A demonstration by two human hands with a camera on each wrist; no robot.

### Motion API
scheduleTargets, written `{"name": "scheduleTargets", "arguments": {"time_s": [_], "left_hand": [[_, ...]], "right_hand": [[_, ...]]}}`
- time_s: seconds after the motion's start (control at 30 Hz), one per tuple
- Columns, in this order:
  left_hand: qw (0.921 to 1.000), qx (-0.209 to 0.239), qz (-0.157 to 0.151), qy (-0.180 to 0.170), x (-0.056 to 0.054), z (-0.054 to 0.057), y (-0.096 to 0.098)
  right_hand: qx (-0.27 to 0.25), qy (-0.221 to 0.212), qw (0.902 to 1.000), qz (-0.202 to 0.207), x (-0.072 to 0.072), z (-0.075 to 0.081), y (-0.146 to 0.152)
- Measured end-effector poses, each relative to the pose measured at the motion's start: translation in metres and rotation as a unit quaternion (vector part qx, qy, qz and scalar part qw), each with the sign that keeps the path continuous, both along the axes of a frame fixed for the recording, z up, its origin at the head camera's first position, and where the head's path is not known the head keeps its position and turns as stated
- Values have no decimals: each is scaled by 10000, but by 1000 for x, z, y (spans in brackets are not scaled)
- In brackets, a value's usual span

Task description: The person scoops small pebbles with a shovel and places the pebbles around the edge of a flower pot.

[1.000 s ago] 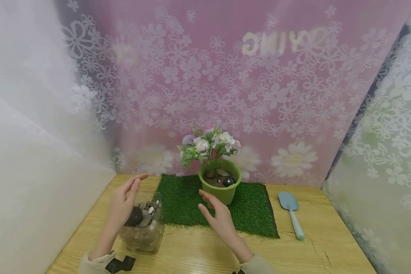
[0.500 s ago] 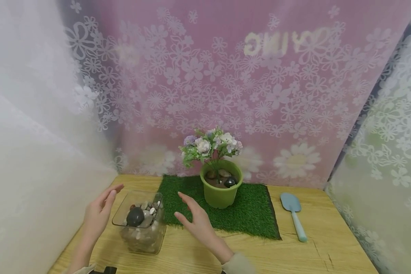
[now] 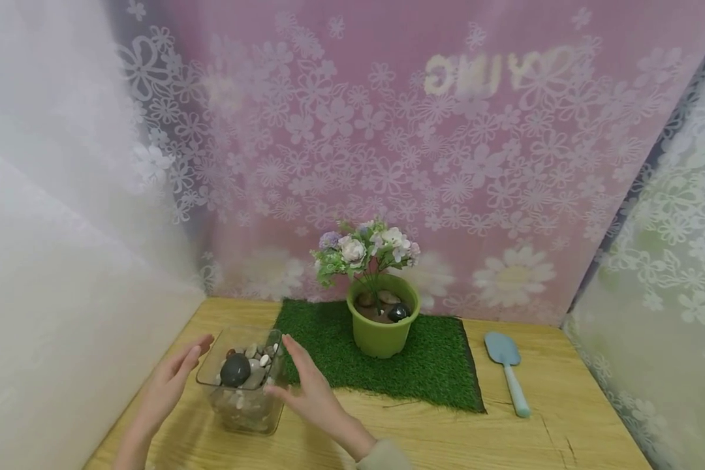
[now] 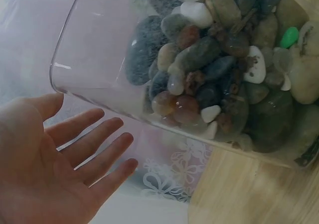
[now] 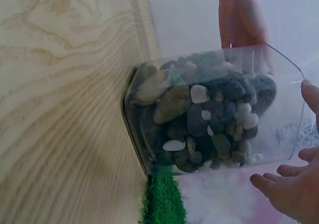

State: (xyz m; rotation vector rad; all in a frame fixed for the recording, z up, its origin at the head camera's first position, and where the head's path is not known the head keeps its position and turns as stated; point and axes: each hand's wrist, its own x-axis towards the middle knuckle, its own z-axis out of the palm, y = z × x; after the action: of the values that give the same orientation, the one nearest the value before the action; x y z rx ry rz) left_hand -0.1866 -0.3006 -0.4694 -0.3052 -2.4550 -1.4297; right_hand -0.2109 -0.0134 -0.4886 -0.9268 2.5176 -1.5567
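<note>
A clear plastic box point(image 3: 248, 421) full of pebbles stands on the wooden table at the front left. A large dark stone point(image 3: 235, 370) lies on top of the heap. On the box's left side is my left hand point(image 3: 172, 377), fingers straight and spread; the left wrist view shows that palm point(image 4: 45, 159) facing the wall, thumb tip right at the rim. My right hand point(image 3: 314, 390) is at the opposite side with fingers extended, its thumb and fingertips at the upper edge. In the right wrist view, both hands flank the upright box, right fingers point(image 5: 294, 184) loosely apart.
A green pot point(image 3: 382, 336) with artificial flowers point(image 3: 367, 251), soil and stones stands on a turf mat point(image 3: 440, 372) behind the box. At the right lies a blue trowel point(image 3: 508, 365). Flower-patterned curtains point(image 3: 388, 150) enclose the table point(image 3: 423, 437) at back and sides.
My right hand has moved left from in front of the pot to the box's right side. My left hand has shifted from over the box to its left side.
</note>
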Motion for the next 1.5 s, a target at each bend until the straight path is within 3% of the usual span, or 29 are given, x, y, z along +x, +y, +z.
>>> {"name": "scheduleTargets", "arguments": {"time_s": [0.13, 0.3, 0.5, 0.7, 1.13, 1.5], "left_hand": [[9997, 71, -136, -207, -1, -5, 3], [9987, 277, -211, -365, -1, -10, 3], [9978, 632, -113, -168, 0, -15, 8], [9982, 606, 6, -1, -1, -14, 12], [9981, 512, 356, -29, 0, -17, 15], [9970, 685, 348, -108, 0, -14, 22]], "right_hand": [[100, -240, 9996, 91, 2, -1, -5], [-26, -131, 9998, 138, 3, -3, -10], [-121, -98, 9998, 109, 4, -5, -12], [-134, -108, 9998, 89, 3, -3, -12], [-80, -233, 9997, 20, 7, 0, -14], [-299, -185, 9993, 137, 9, -3, -8]]}}
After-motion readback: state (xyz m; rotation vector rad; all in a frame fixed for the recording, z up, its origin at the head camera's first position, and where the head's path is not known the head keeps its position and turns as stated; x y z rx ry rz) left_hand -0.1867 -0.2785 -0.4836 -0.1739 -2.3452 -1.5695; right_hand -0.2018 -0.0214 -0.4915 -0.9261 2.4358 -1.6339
